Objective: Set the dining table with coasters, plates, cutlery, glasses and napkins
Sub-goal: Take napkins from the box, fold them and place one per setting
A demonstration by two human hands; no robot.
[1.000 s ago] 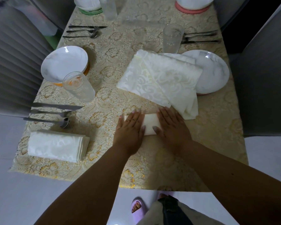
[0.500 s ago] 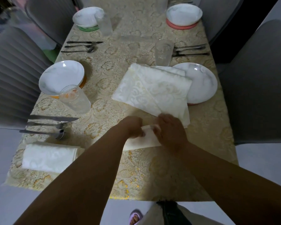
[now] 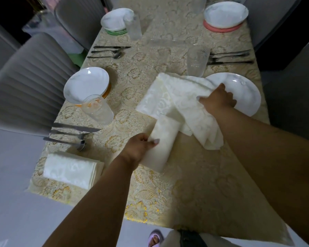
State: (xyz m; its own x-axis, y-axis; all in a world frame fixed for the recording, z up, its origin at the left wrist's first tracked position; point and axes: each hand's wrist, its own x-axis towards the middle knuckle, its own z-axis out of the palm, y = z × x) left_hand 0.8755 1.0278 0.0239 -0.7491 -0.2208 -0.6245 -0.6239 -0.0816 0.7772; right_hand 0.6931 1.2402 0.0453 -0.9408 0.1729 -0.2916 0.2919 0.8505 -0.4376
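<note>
My left hand [image 3: 141, 148] grips a folded white napkin [image 3: 163, 141] near the table's middle front, one end lifted. My right hand [image 3: 218, 100] grips the stack of unfolded white napkins [image 3: 169, 98], which lies beside and partly over the right marble plate [image 3: 243, 91]. Another folded napkin [image 3: 70, 169] lies at the front left. The left setting has a plate [image 3: 86, 84] on an orange coaster, a glass [image 3: 97, 109] and cutlery [image 3: 71, 134].
Two far settings have bowls [image 3: 225, 13] on green and pink coasters, glasses [image 3: 197, 60] and cutlery [image 3: 107, 51]. Grey chairs [image 3: 25, 82] line both sides. A gold patterned cloth [image 3: 159, 193] covers the table; my sandalled foot shows below its front edge.
My left hand picked up the folded napkin that both hands were pressing flat. My right hand moved up and right and took hold of the napkin stack by the right plate.
</note>
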